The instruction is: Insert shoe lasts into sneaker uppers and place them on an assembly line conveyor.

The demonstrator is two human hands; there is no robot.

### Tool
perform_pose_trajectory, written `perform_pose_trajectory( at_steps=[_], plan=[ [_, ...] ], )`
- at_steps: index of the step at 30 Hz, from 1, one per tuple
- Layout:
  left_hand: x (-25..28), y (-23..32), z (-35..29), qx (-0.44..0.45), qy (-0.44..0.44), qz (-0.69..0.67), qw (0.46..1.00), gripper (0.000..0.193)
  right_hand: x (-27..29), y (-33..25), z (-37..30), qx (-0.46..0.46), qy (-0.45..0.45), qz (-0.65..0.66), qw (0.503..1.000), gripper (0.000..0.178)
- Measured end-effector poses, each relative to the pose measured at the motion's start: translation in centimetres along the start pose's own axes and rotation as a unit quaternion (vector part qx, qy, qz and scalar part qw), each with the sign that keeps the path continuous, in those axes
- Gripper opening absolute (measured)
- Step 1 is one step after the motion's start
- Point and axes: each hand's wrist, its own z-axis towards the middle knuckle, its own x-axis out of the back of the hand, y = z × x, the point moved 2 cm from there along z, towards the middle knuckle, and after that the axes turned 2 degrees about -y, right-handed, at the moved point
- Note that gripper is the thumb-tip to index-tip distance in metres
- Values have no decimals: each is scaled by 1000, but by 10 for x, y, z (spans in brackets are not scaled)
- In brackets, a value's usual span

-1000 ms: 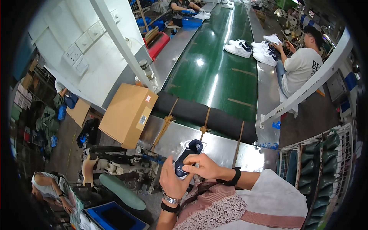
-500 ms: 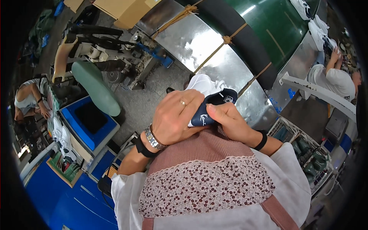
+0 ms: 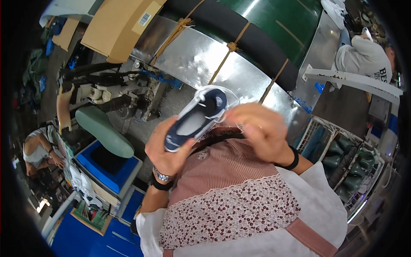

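A white shoe (image 3: 191,124) with a navy lining and loose white laces is held up in front of my apron, its opening turned up. My left hand (image 3: 163,147), wearing a metal watch and a dark band, is closed round the shoe's near-left end. My right hand (image 3: 262,128), with a black wristband, is just right of the shoe, close to its laces. Motion smears its fingers, which look curled; whether a lace is in them I cannot make out.
Ahead is a metal work surface (image 3: 192,46) beside a green conveyor belt (image 3: 278,25), with a cardboard box (image 3: 115,30) on its left. A machine with a green sole-shaped pad (image 3: 102,130) stands left. At right are a rack of green shoe forms (image 3: 351,158) and a person (image 3: 364,55).
Both hands were together on the shoe. My right hand has come off to the right, while my left hand has moved left and turned the shoe so its opening shows.
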Motion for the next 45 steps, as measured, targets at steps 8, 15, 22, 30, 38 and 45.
perform_pose_trajectory(
  at_steps=[8, 15, 22, 30, 38, 45],
  plan=[
    [-23, -57, 19, 219, 120, -435, 865, 40, 26, 44, 22, -237, 104, 328, 908, 29],
    [-34, -51, 43, 225, 111, -435, 865, 40, 29, 35, 47, -229, 6, 300, 926, 29],
    [-21, -6, 53, 152, 78, -188, 967, 25, 8, 34, 57, -201, 60, 216, 954, 24],
    [-39, 12, 48, -219, -61, 114, 967, 47, -20, 23, 32, -118, -126, -100, 980, 32],
    [-44, 18, 35, -218, -115, 109, 963, 55, -50, 58, -7, -224, -133, 48, 964, 54],
    [-42, 23, 28, -224, -107, 106, 963, 58, -52, 50, -12, -276, -163, 229, 919, 49]
  ],
)
